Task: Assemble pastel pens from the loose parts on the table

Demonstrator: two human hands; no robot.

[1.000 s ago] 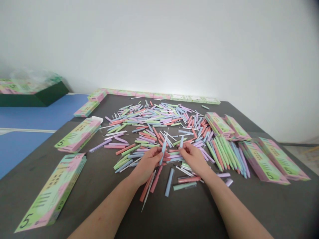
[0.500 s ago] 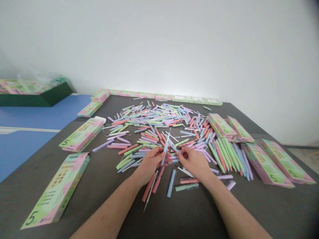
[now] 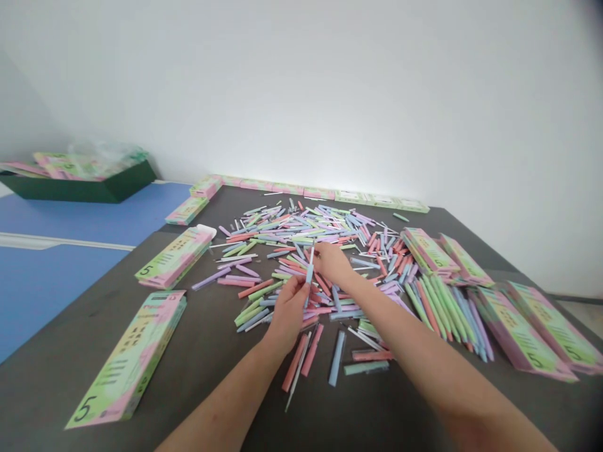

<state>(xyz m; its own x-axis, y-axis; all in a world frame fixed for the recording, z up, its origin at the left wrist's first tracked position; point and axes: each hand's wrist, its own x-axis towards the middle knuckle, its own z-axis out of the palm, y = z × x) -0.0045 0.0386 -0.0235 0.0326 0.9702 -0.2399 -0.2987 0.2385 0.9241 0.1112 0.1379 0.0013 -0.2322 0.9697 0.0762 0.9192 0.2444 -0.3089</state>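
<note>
My left hand (image 3: 288, 311) is closed on a blue pen barrel (image 3: 309, 274), held upright over the pile. A thin white refill (image 3: 311, 254) sticks up out of its top. My right hand (image 3: 331, 260) has its fingertips closed at the upper end of this refill; the exact grip is partly hidden. Around both hands lies a pile of loose pen parts (image 3: 301, 227) in green, blue, purple and coral. Below the hands are a blue cap-like piece (image 3: 336, 358), coral pieces (image 3: 294, 364) and another white refill (image 3: 298, 371).
Pens lie side by side in a row (image 3: 443, 307) on the right, next to several printed boxes (image 3: 530, 333). More boxes (image 3: 127, 358) stand on the left, and others (image 3: 287, 188) line the dark table's back edge. A green tray (image 3: 85, 189) sits on a blue surface.
My right hand has moved up and left to the refill's end and no longer holds the blue piece. My left hand keeps the blue barrel. The view has shifted slightly left.
</note>
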